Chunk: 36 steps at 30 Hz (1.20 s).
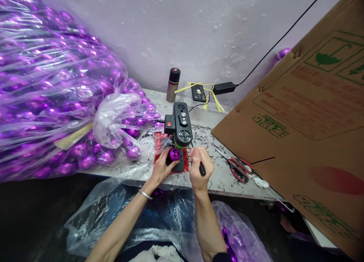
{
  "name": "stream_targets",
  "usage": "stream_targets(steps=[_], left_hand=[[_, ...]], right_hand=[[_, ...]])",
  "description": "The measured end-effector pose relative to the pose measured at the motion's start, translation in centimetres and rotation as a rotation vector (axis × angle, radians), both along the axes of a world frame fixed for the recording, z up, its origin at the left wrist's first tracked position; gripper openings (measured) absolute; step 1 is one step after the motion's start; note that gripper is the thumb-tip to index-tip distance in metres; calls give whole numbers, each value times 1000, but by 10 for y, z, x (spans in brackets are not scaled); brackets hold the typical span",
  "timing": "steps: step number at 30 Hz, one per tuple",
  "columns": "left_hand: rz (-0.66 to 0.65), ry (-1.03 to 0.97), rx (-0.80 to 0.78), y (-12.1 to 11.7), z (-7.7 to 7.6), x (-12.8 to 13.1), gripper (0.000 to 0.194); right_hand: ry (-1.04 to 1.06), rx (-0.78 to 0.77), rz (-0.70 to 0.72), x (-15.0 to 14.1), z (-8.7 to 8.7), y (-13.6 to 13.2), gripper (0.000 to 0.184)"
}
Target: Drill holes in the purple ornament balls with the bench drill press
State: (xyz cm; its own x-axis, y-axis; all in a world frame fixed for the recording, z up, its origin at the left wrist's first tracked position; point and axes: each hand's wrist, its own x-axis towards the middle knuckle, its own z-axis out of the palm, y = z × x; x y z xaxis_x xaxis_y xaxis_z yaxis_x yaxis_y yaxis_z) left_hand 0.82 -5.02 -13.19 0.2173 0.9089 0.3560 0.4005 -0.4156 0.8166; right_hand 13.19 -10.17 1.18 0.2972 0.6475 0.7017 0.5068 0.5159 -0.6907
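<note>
A small black and green bench machine (180, 126) stands on a red mat (158, 141) at the table's front edge. Under its head sits a shiny purple faceted ball (174, 154). My left hand (162, 165) pinches that ball and holds it on the machine's black base. My right hand (200, 167) is closed in a fist round the machine's black lever handle (202, 170), just right of the ball. A silver bangle (145, 194) circles my left wrist.
Large clear bags of purple balls (51, 95) fill the left side. A big cardboard box (307, 114) leans in from the right. Red-handled scissors (239, 168), a spray can (173, 84) and a power adapter (224, 88) lie on the table. More plastic bags (159, 220) sit below.
</note>
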Motion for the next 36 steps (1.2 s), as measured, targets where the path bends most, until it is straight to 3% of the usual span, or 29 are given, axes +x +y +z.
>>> stream_targets(steps=[12,23,36], left_hand=[[7,-10,-69,5,-3,-1,60],[-4,-39,-63,5,-3,-1,56],[-4,-34,-40,5,-4,-1,56]], right_hand=[[-13,3,-9,2,-3,-1,34],[-31,175,-118,-4,-60,6,36],[20,257,-110,-7,-72,14,37]])
